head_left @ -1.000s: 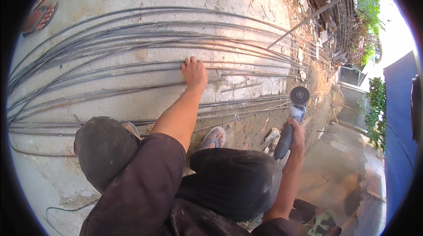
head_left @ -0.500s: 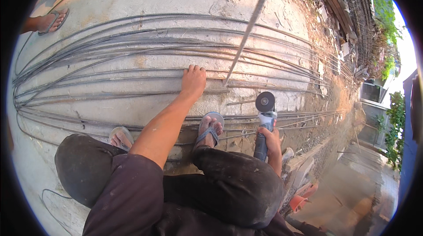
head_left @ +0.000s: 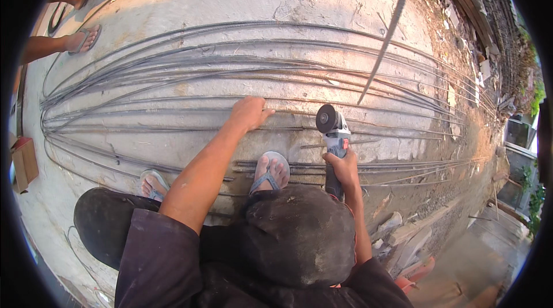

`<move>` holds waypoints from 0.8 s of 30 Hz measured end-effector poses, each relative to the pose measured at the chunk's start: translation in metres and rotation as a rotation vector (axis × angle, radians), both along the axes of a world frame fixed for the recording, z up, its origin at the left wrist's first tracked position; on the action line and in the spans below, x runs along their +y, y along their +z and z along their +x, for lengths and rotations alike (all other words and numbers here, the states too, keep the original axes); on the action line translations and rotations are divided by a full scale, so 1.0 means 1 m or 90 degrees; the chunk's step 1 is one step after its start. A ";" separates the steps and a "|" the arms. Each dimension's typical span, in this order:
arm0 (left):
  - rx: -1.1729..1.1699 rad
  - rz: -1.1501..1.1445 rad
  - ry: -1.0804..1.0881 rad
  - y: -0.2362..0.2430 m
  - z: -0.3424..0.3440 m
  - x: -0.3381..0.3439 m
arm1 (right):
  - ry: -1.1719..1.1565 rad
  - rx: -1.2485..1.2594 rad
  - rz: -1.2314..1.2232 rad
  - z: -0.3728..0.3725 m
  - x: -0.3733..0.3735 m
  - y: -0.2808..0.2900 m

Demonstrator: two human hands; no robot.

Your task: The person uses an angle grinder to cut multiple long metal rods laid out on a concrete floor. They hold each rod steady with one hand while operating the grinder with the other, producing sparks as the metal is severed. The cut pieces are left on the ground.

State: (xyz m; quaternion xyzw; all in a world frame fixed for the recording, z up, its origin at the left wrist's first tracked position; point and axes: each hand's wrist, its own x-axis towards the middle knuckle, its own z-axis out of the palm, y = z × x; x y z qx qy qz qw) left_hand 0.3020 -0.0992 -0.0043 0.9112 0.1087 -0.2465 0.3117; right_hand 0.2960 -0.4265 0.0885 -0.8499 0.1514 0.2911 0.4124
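Note:
My left hand is closed over a thin steel rod in the near part of a bundle lying on the ground. Its thumb points right, and the undersides of the fingers are hidden. In my right hand is a grey and black angle grinder, gripped round its body. The grinder's dark cutting disc sits at the top, above the ground and to the right of my left hand, apart from it. Whether the disc spins I cannot tell.
My sandalled foot stands by cut rod ends. A single rod slants up right of the grinder. Another person's feet are at far left, near a brown box. A wooden plank lies at right.
The grinder has moved left, closer to my left hand. My left hand has shifted slightly left and nearer along the rods. The view has turned somewhat left, and the slanting rod appears farther right.

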 end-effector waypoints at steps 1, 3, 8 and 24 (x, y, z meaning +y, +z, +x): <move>-0.002 -0.011 0.026 -0.001 0.000 -0.003 | 0.008 -0.006 0.000 0.000 0.000 -0.004; 0.000 -0.020 0.019 0.001 0.003 -0.001 | 0.025 -0.010 -0.009 -0.001 0.000 -0.012; -0.007 -0.003 0.022 0.002 0.002 -0.004 | 0.042 -0.024 -0.035 -0.008 0.003 -0.028; -0.031 0.002 0.057 -0.002 0.005 -0.009 | -0.115 -0.060 -0.073 -0.015 -0.071 -0.011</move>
